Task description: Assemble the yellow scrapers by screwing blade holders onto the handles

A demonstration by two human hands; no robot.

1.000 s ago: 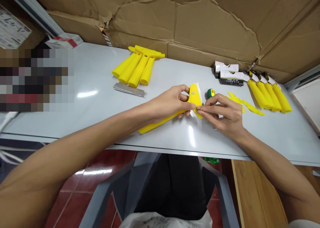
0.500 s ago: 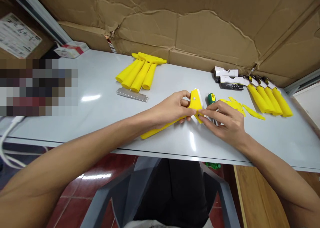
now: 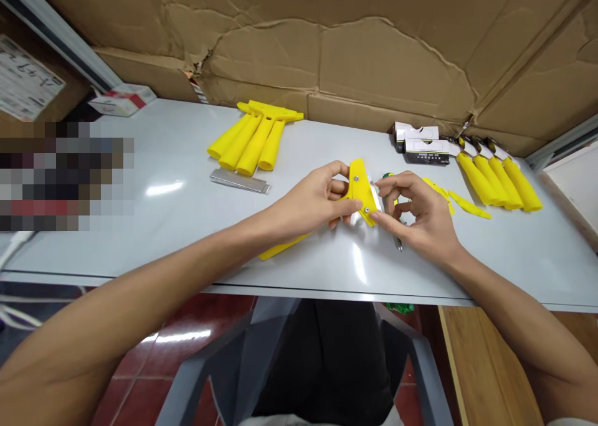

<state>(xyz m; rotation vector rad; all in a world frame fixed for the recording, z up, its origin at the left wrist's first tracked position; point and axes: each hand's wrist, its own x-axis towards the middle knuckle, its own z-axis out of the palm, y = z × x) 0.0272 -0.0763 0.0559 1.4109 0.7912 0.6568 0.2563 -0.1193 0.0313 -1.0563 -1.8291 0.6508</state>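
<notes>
- While my left hand [image 3: 332,195] grasped the yellow scraper [image 3: 362,192] at its head, thumb in front, my right hand [image 3: 420,211] stood with fingers parted at the blade side, its thumb by the lower corner; whether that thumb pressed, I could not tell.
- Position: the scraper was between my hands, over the pale table [image 3: 172,245] near its front edge.
- Done, apparently: the head bore an upper screw [image 3: 356,179] and a lower screw [image 3: 367,210], with a blade [image 3: 375,195] showing along its edge.
- Left, in my judgement: tightness was unconfirmed; the screwdriver [image 3: 389,177] lay unheld, and four yellow bodies [image 3: 261,136] without visible blades lay farther back.
- Hidden: my left hand interrupted the scraper's handle; my right covered much of the screwdriver and some yellow plates [image 3: 469,207].
</notes>
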